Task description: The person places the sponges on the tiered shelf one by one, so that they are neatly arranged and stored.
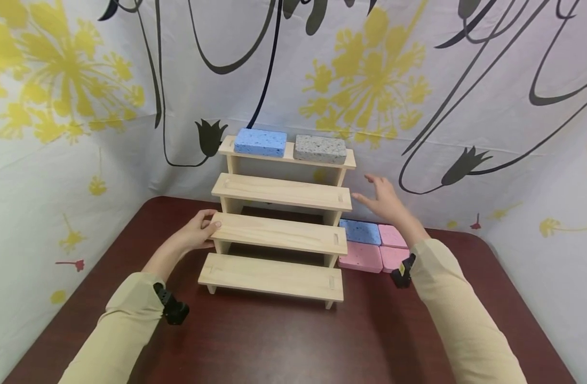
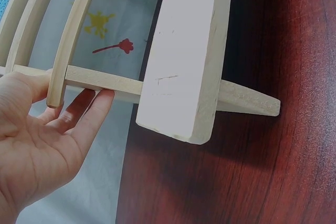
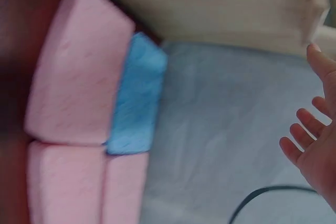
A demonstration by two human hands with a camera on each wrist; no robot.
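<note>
A four-tier wooden step shelf [image 1: 279,233] stands on the table. My left hand [image 1: 195,232] grips the left end of its second step from the bottom; in the left wrist view the fingers [image 2: 86,121] reach under the board against the side support. My right hand [image 1: 382,198] is held off the shelf's right side, fingers spread and holding nothing, thumb toward the end of the step below the top. On the top step lie a blue sponge [image 1: 261,143] and a speckled grey sponge [image 1: 320,149], side by side.
Right of the shelf, a blue sponge [image 1: 361,232] and three pink sponges [image 1: 361,257] lie close together on the dark red-brown table [image 1: 274,341]. A white cloth [image 1: 274,80] with yellow and dark plant prints hangs behind and at both sides.
</note>
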